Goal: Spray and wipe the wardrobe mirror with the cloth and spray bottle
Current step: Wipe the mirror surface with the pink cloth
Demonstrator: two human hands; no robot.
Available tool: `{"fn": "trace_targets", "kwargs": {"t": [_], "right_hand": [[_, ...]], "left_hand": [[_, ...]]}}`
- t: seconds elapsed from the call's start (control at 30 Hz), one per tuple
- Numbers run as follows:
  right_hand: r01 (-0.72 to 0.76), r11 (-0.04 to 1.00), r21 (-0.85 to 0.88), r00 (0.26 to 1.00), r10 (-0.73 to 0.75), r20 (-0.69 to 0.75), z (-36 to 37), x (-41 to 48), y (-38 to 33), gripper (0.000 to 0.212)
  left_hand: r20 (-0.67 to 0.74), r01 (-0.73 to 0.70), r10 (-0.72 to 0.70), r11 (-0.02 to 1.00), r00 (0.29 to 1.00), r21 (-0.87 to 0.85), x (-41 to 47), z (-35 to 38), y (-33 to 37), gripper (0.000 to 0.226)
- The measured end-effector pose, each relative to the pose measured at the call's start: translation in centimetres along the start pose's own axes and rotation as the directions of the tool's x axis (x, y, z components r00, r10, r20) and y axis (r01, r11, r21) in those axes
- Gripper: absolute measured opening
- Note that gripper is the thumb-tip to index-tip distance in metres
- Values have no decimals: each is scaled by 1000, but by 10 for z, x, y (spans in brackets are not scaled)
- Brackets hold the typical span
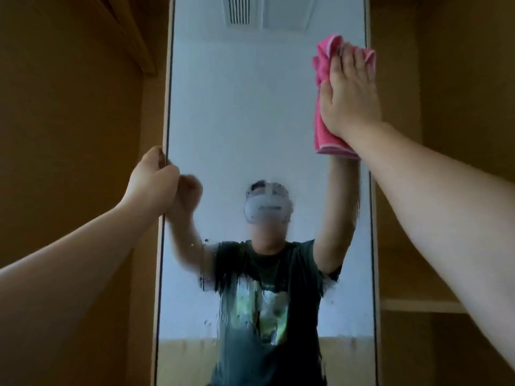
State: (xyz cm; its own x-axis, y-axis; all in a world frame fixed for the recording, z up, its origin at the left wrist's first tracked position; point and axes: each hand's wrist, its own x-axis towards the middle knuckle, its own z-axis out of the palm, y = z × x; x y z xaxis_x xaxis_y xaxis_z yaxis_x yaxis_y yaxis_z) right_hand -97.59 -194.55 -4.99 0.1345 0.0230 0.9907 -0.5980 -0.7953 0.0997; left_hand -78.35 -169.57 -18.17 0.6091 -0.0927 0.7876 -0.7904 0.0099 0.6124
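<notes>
A tall wardrobe mirror (250,112) fills the middle of the head view, with wet streaks and drops running down its lower half. My right hand (349,98) presses a pink cloth (324,135) flat against the glass near the mirror's upper right edge. My left hand (154,181) is curled around the mirror's left edge at mid height. No spray bottle is in view. The glass reflects a person in a dark T-shirt with both arms raised.
Brown wooden wardrobe panels stand on both sides of the mirror. A pale shelf (418,305) juts out at the lower right. A wooden ledge (139,45) slants at the upper left. A ceiling vent shows in the reflection at the top.
</notes>
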Motion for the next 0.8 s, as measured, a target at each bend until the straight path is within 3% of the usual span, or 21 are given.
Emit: {"fn": "trace_targets", "kwargs": {"t": [0.2, 0.37, 0.43, 0.8], "right_hand": [[5, 1000, 13, 999, -6, 39, 5, -19, -3, 59], [22, 1000, 19, 995, -24, 96, 7, -27, -9, 58], [14, 1000, 13, 1000, -14, 11, -2, -24, -4, 58], [9, 999, 49, 999, -11, 37, 7, -97, -11, 59]], "left_hand": [[-46, 32, -40, 988, 998, -153, -24, 4, -21, 20], [-71, 0, -3, 999, 997, -50, -25, 3, -28, 25], [-78, -87, 87, 996, 993, 1, -18, 3, -14, 24], [-64, -139, 145, 986, 987, 97, -25, -2, -15, 34]]}}
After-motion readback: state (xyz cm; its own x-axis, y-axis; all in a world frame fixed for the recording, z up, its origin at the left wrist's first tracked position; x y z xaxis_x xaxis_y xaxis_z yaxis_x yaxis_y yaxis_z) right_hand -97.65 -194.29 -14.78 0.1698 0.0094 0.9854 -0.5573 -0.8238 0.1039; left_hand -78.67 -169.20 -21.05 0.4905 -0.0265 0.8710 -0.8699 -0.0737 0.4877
